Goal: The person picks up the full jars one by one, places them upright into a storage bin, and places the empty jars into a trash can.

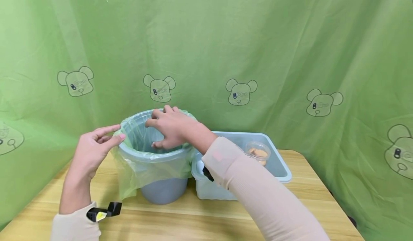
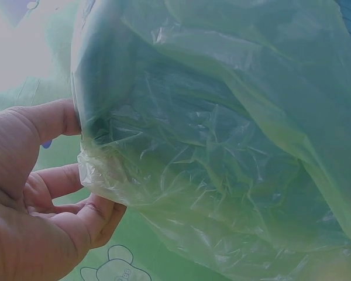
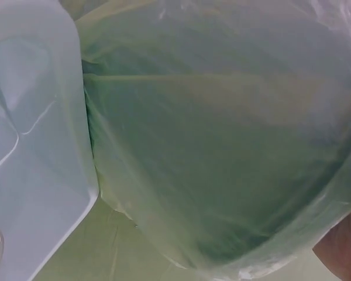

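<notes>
A blue trash bin (image 1: 164,192) stands upright, lined with a thin green trash bag (image 1: 153,171) that is folded over its rim and hangs down outside. At the left rim, my left hand (image 1: 91,149) pinches the bag's edge between thumb and fingers. The left wrist view shows gathered film (image 2: 102,170) at those fingertips. My right hand (image 1: 172,128) reaches over the bin's mouth from the right, fingers spread and loosely bent, holding nothing visible. In the right wrist view the bag (image 3: 210,152) fills the middle, with only a bit of the hand (image 3: 345,246) at the edge.
Close beside the bin on the right is a light blue tray (image 1: 284,169), partly covered by my right sleeve. Inside it sits a clear round jar (image 1: 259,151) with tan contents. Green printed cloth (image 1: 206,54) hangs behind and beside the wooden table (image 1: 180,223).
</notes>
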The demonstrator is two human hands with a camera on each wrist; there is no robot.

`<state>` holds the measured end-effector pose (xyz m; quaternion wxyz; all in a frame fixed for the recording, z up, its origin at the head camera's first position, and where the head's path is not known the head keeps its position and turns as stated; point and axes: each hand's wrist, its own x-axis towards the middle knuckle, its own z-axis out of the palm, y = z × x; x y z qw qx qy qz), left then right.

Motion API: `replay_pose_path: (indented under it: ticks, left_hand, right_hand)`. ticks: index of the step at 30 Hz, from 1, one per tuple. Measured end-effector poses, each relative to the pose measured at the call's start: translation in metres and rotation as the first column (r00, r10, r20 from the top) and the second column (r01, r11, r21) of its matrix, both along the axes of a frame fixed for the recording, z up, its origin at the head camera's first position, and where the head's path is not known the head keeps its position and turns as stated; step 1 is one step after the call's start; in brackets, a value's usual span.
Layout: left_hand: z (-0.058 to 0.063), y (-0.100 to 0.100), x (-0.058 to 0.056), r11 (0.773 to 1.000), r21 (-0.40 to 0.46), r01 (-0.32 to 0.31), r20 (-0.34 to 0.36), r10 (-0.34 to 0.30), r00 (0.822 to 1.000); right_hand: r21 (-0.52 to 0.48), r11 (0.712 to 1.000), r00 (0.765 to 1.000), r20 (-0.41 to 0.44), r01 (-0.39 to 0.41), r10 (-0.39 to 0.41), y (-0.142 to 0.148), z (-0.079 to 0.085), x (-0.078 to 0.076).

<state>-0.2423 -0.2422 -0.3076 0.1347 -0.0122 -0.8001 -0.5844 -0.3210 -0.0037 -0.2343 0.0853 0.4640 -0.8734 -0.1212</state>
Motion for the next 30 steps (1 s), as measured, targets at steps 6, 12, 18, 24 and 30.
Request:
replay_pose_path:
  ticks: [6, 12, 18, 24, 30]
  left_hand:
    - [0.000, 0.001, -0.001, 1.000, 0.010, 0.008, 0.011, -0.008, 1.000]
    - [-0.001, 0.000, -0.001, 1.000, 0.006, 0.003, 0.013, -0.003, 1.000]
    - [-0.002, -0.001, -0.001, 1.000, 0.006, -0.003, 0.015, 0.003, 1.000]
    - [-0.001, 0.000, 0.000, 1.000, -0.006, -0.008, 0.006, 0.008, 1.000]
    - [0.000, 0.001, 0.000, 1.000, -0.018, -0.009, 0.008, 0.009, 1.000]
  right_hand:
    - [0.002, 1.000, 1.000, -0.003, 0.001, -0.001, 0.003, 0.000, 0.002]
    - [-0.004, 1.000, 1.000, -0.013, -0.001, 0.001, 0.006, 0.000, 0.003]
    - [0.004, 1.000, 0.999, -0.033, 0.008, -0.008, 0.010, -0.002, 0.006]
    - [-0.016, 1.000, 0.999, -0.047, 0.024, -0.025, 0.018, 0.002, 0.011]
    - [-0.063, 0.998, 0.998, -0.052, 0.024, -0.027, 0.030, 0.006, 0.015]
